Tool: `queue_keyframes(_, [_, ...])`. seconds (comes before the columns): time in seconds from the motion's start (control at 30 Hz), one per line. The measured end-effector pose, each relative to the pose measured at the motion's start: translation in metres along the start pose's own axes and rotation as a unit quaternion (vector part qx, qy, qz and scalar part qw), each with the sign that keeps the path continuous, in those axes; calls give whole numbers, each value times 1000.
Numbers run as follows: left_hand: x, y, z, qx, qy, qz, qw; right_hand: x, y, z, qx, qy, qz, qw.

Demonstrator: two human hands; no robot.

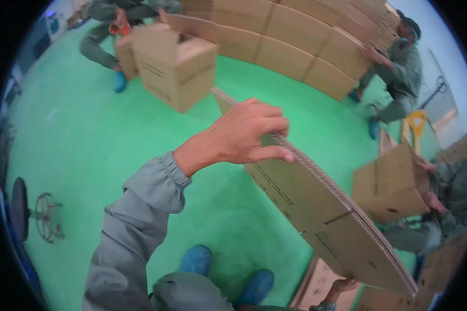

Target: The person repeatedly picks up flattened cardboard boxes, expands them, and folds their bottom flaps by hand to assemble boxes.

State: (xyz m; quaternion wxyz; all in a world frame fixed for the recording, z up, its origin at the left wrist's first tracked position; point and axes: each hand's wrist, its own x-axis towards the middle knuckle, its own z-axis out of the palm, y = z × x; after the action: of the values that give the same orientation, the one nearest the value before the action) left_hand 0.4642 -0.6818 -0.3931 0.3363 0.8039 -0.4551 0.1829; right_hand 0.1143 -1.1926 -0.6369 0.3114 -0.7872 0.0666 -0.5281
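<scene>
Gripping the top edge of one flattened cardboard box, the left hand is curling its fingers over the corrugated rim, thumb pressing along the near face, so the edge is being pinched between them. The sheet is standing on edge and slanting from the upper middle down toward the lower right, above the green floor. The right hand is showing only partly at the sheet's lower edge; it is touching the cardboard there, but whether its fingers are clamping is impossible to tell, since most of it is being hidden by the sheet.

Three other people are working around: one crouching at the top left behind one erected open box, one at the upper right reaching toward the stacked wall of boxes, and one at the right edge holding one half-folded box. The wall is showing at least eight cartons, though its top is being cut off. Two blue shoes are sitting below, and a flat stack is peeking out under the sheet, mostly covered. A chair base is blurring at the left rim.
</scene>
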Motion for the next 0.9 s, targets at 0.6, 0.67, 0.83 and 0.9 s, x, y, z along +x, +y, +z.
queue_keyframes(0.6, [-77,2,-101,33,-353,-392,849,85,-247,281,4,-379,-298,876])
queue_keyframes(0.67, [-68,-2,-99,31,-354,-375,856,94,-245,289,-2,-267,-341,901])
queue_keyframes(0.83, [-74,21,-103,13,-363,-429,827,121,-285,294,-129,-241,-346,898])
queue_keyframes(0.9, [-75,17,-101,24,-347,-428,834,116,-283,289,-105,-220,-353,903])
